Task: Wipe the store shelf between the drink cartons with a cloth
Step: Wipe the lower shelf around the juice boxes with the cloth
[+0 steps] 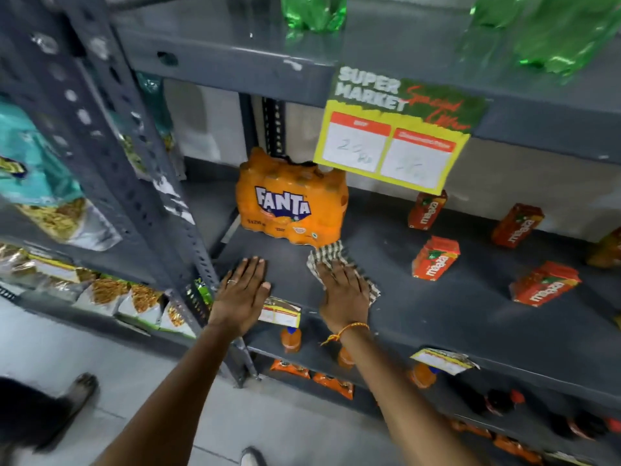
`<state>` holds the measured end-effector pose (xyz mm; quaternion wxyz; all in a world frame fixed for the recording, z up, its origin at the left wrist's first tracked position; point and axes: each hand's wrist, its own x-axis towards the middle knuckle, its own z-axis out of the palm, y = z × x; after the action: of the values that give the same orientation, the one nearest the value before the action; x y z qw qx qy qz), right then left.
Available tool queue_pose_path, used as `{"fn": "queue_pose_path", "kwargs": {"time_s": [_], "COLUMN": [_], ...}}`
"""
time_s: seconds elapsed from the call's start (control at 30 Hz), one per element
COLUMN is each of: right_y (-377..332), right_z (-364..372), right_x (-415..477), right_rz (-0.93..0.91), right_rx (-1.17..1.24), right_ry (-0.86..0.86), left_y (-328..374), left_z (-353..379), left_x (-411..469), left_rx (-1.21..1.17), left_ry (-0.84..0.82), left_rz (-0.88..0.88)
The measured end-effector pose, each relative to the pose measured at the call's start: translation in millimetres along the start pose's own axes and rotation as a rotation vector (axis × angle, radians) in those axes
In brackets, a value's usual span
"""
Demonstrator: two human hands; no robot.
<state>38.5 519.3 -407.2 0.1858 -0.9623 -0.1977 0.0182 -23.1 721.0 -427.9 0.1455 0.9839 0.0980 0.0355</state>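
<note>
My right hand (344, 292) presses flat on a checked cloth (327, 253) on the grey metal shelf (437, 317), just in front of an orange Fanta multipack (292, 203). To its left, my left hand (242, 294) lies palm-down and empty on the shelf's front edge, fingers spread. Several red Maaza drink cartons stand spaced out to the right: one at the back (426, 210), one nearer (436, 258), another far right (544, 284). The cloth lies between the Fanta pack and the nearest carton.
A yellow price sign (393, 142) hangs from the upper shelf. Green bottles (314, 10) stand above. A perforated steel upright (141, 176) borders the left side, with snack bags (43, 196) beyond it. Orange bottles (290, 339) and packets fill the shelf below.
</note>
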Motion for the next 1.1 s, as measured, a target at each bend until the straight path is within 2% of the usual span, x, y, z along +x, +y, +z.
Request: {"fn": "queue_pose_path", "kwargs": {"time_s": [0.1, 0.17, 0.2, 0.27, 0.33, 0.43, 0.6, 0.83, 0.97, 1.0, 1.1], "right_y": [1, 0, -2, -12, -25, -36, -17, 22, 42, 44, 45], "right_z": [3, -3, -8, -16, -16, -3, -6, -13, -22, -26, -36], "right_x": [-8, -13, -9, 8, 28, 42, 21, -56, -94, -93, -69], "right_rz": [-0.148, -0.251, -0.267, -0.264, -0.268, -0.286, -0.348, -0.302, -0.334, -0.348, -0.393], "right_rx": [0.054, 0.179, 0.237, 0.285, 0.22, 0.088, 0.094, 0.207, 0.232, 0.235, 0.212], "right_ry": [-0.011, -0.096, -0.134, -0.105, -0.07, -0.151, -0.238, -0.128, -0.227, -0.199, 0.034], "left_y": [2, 1, 0, -2, -3, -4, -3, 4, 21, 28, 52], "left_z": [0, 0, 0, 1, 2, 2, 3, -2, -2, -2, -3], "left_x": [2, 2, 2, 3, 2, 2, 3, -1, -2, -3, 0], "left_rx": [-0.052, -0.081, -0.096, -0.129, -0.159, -0.18, -0.139, 0.007, 0.023, 0.013, -0.005], "left_ry": [0.021, 0.021, 0.016, 0.01, 0.017, 0.021, -0.016, -0.073, -0.149, -0.161, -0.207], "left_rz": [-0.01, -0.017, -0.02, -0.024, -0.022, -0.029, -0.018, -0.019, 0.021, 0.056, 0.137]}}
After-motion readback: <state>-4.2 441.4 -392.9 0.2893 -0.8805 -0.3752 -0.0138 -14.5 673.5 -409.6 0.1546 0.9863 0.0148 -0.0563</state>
